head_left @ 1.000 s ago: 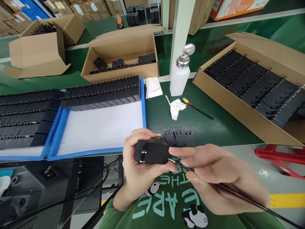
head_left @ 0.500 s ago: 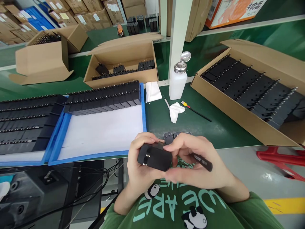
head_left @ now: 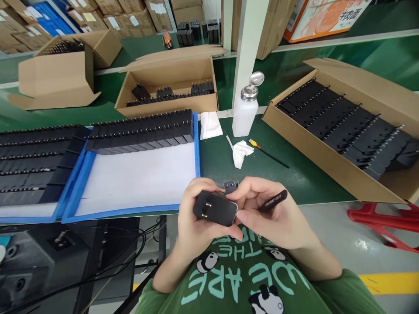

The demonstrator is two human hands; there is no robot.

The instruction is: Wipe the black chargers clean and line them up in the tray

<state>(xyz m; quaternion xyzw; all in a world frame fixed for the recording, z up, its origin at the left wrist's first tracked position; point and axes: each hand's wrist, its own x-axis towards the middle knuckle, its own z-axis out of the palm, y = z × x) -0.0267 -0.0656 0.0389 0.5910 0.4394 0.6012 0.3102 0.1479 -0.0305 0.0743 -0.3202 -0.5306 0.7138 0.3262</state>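
My left hand (head_left: 194,222) is closed around a black power adapter (head_left: 216,210), its two metal prongs turned up toward me. In my right hand (head_left: 271,213) sits a pair of black tweezers (head_left: 274,201) marked ESD; the handle end sticks out past the fingers and the tips are hidden. The right thumb and forefinger are at the right end of the adapter. Behind the hands, a small dark plate with holes (head_left: 230,186) lies at the table edge, partly covered by my fingers.
Blue-edged trays (head_left: 140,183) hold rows of adapters on the left. An open carton (head_left: 310,150) of adapters stands right, another carton (head_left: 176,107) behind. A white pump bottle (head_left: 245,115), crumpled tissue (head_left: 241,153), folded cloth (head_left: 210,125) and short cable (head_left: 270,155) lie between.
The adapter has turned slightly, so its pronged face shows more fully. My right hand has shifted and the tweezers' handle now points upward to the right instead of downward.
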